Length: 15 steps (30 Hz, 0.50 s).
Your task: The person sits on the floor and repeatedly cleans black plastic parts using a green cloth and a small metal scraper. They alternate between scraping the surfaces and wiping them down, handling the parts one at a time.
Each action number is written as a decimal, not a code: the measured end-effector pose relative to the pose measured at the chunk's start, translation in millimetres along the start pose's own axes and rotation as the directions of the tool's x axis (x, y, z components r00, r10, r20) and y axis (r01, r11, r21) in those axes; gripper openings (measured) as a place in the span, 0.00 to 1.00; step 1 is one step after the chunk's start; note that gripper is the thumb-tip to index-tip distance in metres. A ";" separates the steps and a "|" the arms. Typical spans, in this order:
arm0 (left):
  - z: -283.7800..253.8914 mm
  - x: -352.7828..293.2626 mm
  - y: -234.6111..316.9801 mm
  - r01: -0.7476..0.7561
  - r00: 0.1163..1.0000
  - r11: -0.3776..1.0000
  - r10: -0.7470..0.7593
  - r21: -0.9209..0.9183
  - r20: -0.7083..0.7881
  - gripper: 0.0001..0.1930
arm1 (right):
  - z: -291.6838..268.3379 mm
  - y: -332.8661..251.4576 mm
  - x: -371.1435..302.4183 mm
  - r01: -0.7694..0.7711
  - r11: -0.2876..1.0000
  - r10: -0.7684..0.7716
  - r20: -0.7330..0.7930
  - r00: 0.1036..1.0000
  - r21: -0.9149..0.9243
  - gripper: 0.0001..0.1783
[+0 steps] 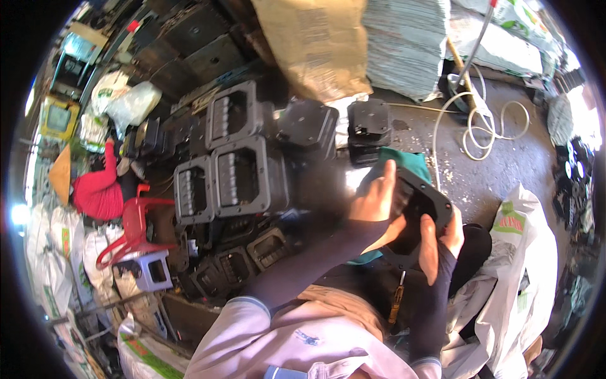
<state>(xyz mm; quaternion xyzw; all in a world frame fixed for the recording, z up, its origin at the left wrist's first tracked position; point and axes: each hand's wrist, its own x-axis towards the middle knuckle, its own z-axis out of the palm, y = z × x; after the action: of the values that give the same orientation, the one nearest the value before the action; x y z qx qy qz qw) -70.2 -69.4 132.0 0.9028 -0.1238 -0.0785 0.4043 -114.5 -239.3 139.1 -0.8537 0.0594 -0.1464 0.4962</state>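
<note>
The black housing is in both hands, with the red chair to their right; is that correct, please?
Almost: the black housing is in the left hand and right hand, but the head view shows the red chair to their left.

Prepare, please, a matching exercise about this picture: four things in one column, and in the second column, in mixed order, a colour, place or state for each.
Column 1
1. Casing
2. Screwdriver
3. Chair
4. Thin hose

Column 2
A. Red, on the left side of the view
B. Pale, lying in loops on the floor
C. Black, its rim gripped by the right hand
D. Yellow-orange at the handle

Right pairs: 1-C, 2-D, 3-A, 4-B
</note>
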 end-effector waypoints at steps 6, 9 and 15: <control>4.3 -40.3 -4.5 0.069 0.989 0.997 -0.063 0.043 -0.134 0.59 | -2.1 -35.0 -11.8 0.150 0.977 -0.129 0.140 0.982 -0.155 0.23; 4.0 -65.8 -12.6 0.195 0.969 0.978 -0.180 0.077 -0.168 0.61 | -9.1 -56.7 -15.9 0.262 0.937 -0.167 0.361 0.918 -0.233 0.29; -45.1 -158.7 -72.1 0.355 0.935 0.934 -0.354 0.042 -0.035 0.35 | -25.4 -50.2 -0.5 0.052 0.999 -0.052 0.476 0.878 0.013 0.29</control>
<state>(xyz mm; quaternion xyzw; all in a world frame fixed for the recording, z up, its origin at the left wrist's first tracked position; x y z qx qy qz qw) -199.6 54.5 114.4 0.9207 0.0444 -0.1350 0.3634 -125.0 -235.1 194.2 -0.8648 -0.0874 0.0545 0.4914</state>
